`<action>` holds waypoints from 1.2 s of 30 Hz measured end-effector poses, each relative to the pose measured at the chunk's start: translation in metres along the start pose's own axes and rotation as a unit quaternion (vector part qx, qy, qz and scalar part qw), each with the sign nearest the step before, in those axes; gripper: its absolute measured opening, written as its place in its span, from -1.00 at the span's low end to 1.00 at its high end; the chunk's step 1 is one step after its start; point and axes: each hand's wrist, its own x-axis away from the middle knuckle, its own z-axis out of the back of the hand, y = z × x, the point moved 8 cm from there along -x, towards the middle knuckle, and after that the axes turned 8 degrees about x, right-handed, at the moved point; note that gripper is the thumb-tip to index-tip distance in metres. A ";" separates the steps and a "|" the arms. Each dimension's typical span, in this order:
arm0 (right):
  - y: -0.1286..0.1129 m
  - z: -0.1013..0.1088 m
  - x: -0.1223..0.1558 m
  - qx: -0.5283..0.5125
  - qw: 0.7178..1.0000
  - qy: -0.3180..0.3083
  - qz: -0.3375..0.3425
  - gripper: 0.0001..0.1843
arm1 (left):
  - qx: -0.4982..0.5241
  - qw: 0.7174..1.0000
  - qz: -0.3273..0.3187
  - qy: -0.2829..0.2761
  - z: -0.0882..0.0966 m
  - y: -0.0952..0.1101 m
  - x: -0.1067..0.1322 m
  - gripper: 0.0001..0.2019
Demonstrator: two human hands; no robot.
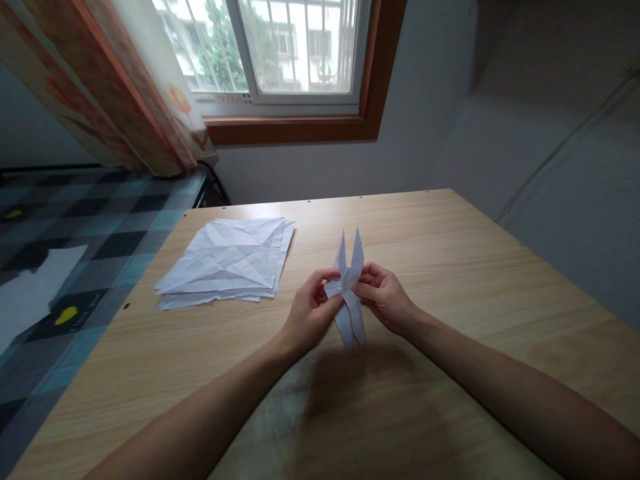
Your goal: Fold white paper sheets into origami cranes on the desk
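A white folded paper figure point(352, 308) is held up over the wooden table between both hands. Two narrow points rise from its top, and two longer flaps hang down below. My left hand point(313, 303) pinches its left side, with the thumb across the front near the middle. On the right edge, my right hand point(385, 293) grips the paper between thumb and fingers. Parts of the fingers behind the paper are hidden. To the left lies a stack of creased white paper sheets point(235, 253), apart from both hands.
The light wooden table point(475, 280) reaches back toward a wall below a barred window point(300, 53). At the left is a checked cloth surface point(30, 220) with white paper point(45, 280) on it. An orange patterned curtain point(115, 80) hangs by the window.
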 end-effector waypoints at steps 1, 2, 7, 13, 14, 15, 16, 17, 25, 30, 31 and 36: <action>0.000 0.000 0.000 0.002 1.000 -0.001 0.006 -0.61 | -0.004 1.000 0.002 -0.008 -0.001 0.000 0.000 -0.64; 0.000 -0.001 0.000 0.004 1.000 -0.002 0.012 -0.61 | -0.014 1.000 0.000 -0.013 -0.001 0.000 0.001 -0.62; -0.002 -0.002 0.001 0.033 0.999 0.006 0.035 -0.61 | -0.057 0.997 -0.028 -0.038 0.000 0.006 -0.002 -0.64; -0.004 -0.006 0.001 0.065 0.996 -0.016 0.053 -0.65 | -0.072 0.995 -0.053 -0.033 0.002 0.013 -0.005 -0.64; -0.003 -0.006 0.001 0.066 0.996 -0.016 0.052 -0.66 | -0.079 0.995 -0.054 -0.040 0.001 0.014 -0.005 -0.66; -0.002 -0.004 0.001 0.066 0.996 -0.014 0.051 -0.67 | -0.087 0.994 -0.057 -0.047 0.000 0.014 -0.005 -0.68; -0.002 -0.003 0.001 0.065 0.997 -0.010 0.051 -0.68 | -0.095 0.992 -0.058 -0.052 -0.002 0.014 -0.005 -0.71; -0.001 -0.002 0.001 0.065 0.997 -0.004 0.051 -0.69 | -0.099 0.992 -0.057 -0.054 -0.002 0.014 -0.005 -0.73; -0.005 0.002 0.003 0.026 0.999 0.023 0.033 -0.72 | -0.003 0.996 0.016 0.088 0.021 -0.001 -0.007 -0.61; -0.007 -0.002 0.003 0.070 0.996 -0.001 0.055 -0.73 | 0.010 0.997 0.014 0.072 0.017 0.000 -0.007 -0.61; -0.007 -0.004 0.004 0.084 0.995 -0.005 0.062 -0.72 | 0.010 0.998 0.011 0.064 0.015 0.000 -0.007 -0.62; -0.006 -0.007 0.007 0.149 0.986 0.005 0.077 -0.60 | -0.018 0.999 -0.001 0.039 0.008 0.002 -0.005 -0.67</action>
